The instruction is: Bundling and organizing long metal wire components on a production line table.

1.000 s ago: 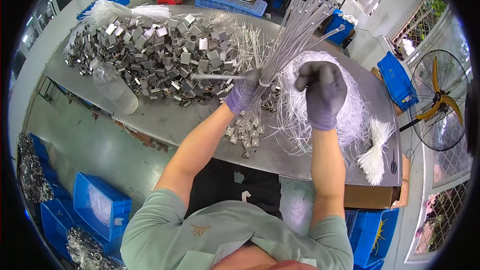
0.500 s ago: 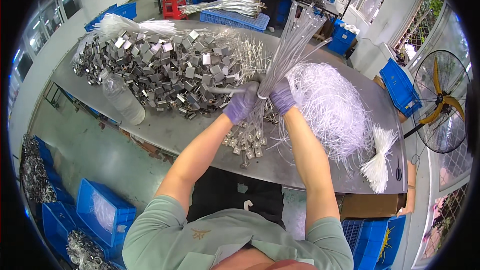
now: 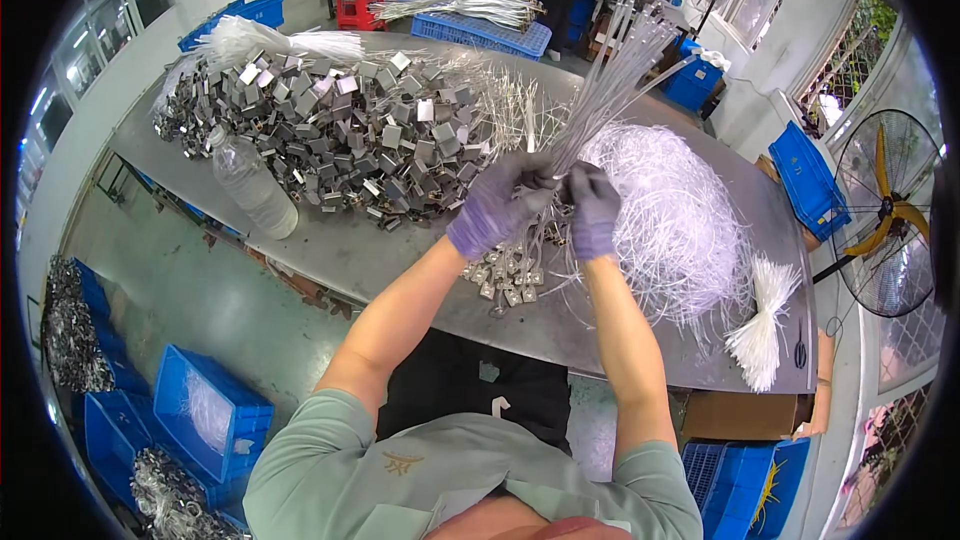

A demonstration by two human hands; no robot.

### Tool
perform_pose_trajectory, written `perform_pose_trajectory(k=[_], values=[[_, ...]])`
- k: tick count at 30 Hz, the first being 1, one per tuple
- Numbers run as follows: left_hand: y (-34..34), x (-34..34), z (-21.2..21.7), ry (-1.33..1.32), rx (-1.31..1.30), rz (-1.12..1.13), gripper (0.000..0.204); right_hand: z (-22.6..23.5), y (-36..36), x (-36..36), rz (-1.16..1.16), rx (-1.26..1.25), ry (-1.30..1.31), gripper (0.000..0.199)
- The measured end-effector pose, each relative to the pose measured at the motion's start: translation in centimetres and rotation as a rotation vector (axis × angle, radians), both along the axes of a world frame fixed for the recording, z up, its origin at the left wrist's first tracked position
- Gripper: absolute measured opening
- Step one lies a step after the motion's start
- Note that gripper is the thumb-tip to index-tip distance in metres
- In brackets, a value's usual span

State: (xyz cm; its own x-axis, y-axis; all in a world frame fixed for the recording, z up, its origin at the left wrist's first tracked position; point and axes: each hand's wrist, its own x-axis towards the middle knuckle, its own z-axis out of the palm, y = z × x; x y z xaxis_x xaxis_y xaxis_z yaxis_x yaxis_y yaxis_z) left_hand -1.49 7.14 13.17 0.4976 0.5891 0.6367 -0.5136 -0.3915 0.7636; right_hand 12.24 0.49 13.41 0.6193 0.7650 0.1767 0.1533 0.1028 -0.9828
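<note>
In the head camera's view, two gloved hands work at one wire bundle (image 3: 625, 50) above the table (image 3: 345, 252). The left hand (image 3: 500, 202) has its fingers closed around the bundle's neck; the right hand (image 3: 594, 205) curls its fingers against the same spot, though whether they pinch anything cannot be told. Metal-ended tips (image 3: 512, 280), too many to count, hang below. About them: one pile of metal pieces (image 3: 370, 130), one bottle (image 3: 253, 185), one heap of clear strands (image 3: 675, 225) and one white bunch (image 3: 764, 325).

Tabletop (image 3: 342, 243) passage, metal heap (image 3: 360, 130) behind, bottle (image 3: 254, 187) left
</note>
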Motion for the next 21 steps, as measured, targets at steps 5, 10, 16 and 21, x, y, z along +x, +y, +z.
perform_pose_trajectory(k=[5,10,16,21], values=[[-0.3,1.0,1.0,0.193,0.402,0.308,0.042,3.0,-4.0,-1.7,-0.016,0.616,-0.821,0.014],[1.5,1.7,-2.1,0.038,0.260,0.145,0.031,8.2,-4.3,-3.5,0.338,0.335,-1.357,0.030],[1.3,0.3,-0.7,0.003,0.570,0.246,0.026,11.2,-3.3,-2.4,0.200,0.244,-1.426,0.040],[-0.2,-1.6,0.4,0.105,0.211,0.066,0.018,11.2,-2.9,-1.3,0.362,0.053,-1.428,0.032]])
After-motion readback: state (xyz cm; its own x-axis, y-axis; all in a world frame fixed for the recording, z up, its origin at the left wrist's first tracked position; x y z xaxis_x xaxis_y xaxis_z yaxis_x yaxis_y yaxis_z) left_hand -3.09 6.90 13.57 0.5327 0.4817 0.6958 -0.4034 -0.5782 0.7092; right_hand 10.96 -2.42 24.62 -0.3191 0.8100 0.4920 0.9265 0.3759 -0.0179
